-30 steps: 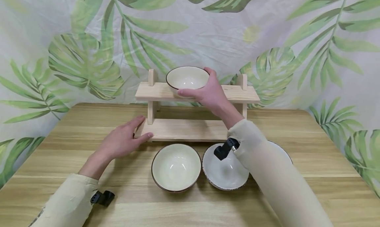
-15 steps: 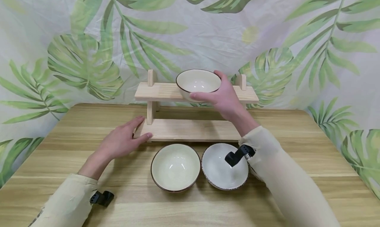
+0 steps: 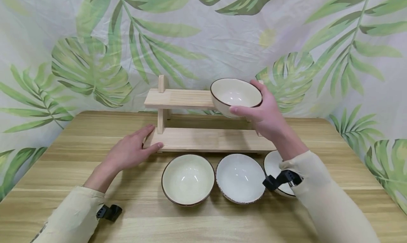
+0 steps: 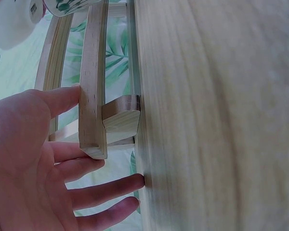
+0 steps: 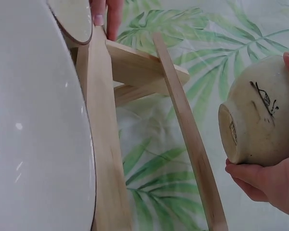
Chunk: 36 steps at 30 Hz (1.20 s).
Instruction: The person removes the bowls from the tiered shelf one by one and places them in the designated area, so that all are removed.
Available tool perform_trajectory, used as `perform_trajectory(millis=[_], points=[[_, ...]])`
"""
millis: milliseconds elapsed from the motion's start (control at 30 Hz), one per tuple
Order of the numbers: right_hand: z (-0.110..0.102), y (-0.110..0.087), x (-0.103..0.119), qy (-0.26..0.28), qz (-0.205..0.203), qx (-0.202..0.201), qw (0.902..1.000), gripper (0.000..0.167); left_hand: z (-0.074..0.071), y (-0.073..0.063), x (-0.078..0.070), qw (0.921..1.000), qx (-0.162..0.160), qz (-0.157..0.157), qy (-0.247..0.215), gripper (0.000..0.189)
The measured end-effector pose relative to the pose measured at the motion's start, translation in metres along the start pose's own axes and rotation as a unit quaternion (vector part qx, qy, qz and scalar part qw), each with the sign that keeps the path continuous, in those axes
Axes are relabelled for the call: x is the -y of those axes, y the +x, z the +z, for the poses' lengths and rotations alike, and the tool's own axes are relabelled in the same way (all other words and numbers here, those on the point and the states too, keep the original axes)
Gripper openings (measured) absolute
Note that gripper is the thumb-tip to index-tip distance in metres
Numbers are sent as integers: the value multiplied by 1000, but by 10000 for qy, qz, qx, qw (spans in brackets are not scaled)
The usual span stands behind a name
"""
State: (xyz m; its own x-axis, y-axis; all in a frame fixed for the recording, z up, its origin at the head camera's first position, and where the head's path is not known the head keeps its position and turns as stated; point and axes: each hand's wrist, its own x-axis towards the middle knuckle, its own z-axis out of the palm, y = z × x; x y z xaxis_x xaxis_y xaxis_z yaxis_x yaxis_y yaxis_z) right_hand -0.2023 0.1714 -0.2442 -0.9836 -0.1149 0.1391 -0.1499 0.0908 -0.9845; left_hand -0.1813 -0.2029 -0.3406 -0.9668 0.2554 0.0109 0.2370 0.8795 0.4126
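Note:
My right hand (image 3: 270, 112) holds a cream bowl (image 3: 236, 92) with a dark brown rim, thumb along the near side and fingers around the far side. In the right wrist view this bowl (image 5: 267, 113) is tilted above the shelf, its foot ring and a dark painted mark showing. The two-tier wooden shelf (image 3: 206, 138) stands behind a row of bowls. At the left end of its lower board, my left hand (image 3: 131, 147) grips the wood. The left wrist view shows the thumb (image 4: 65, 98) on one side of the board, with two fingers at its end and the others stretched towards the tabletop.
In front of the shelf stand a cream bowl (image 3: 188, 179), a white bowl (image 3: 240, 178) and another white bowl (image 3: 273, 165), partly behind the right wrist's camera. They sit on a wood-grain table (image 3: 159, 229). A leaf-print cloth (image 3: 222, 41) hangs behind the table.
The right hand has carried the held bowl rightwards and nearer, from over the upper board's middle to its right end. The left hand stays at the shelf. The rightmost bowl now shows more.

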Motion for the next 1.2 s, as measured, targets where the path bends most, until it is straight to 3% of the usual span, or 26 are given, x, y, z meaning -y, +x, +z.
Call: perform_trajectory(millis=[600, 900, 1200], points=[[-50, -41, -13, 129, -86, -114, 9998, 104, 1, 0, 1, 10000, 8, 4, -4, 87], [-74, -52, -25, 814, -368, -110, 9959, 103, 1, 0, 1, 10000, 26, 0, -34, 88], [-95, -63, -39, 1066, -604, -209, 9922, 96, 1, 0, 0, 10000, 34, -27, -76, 88]])
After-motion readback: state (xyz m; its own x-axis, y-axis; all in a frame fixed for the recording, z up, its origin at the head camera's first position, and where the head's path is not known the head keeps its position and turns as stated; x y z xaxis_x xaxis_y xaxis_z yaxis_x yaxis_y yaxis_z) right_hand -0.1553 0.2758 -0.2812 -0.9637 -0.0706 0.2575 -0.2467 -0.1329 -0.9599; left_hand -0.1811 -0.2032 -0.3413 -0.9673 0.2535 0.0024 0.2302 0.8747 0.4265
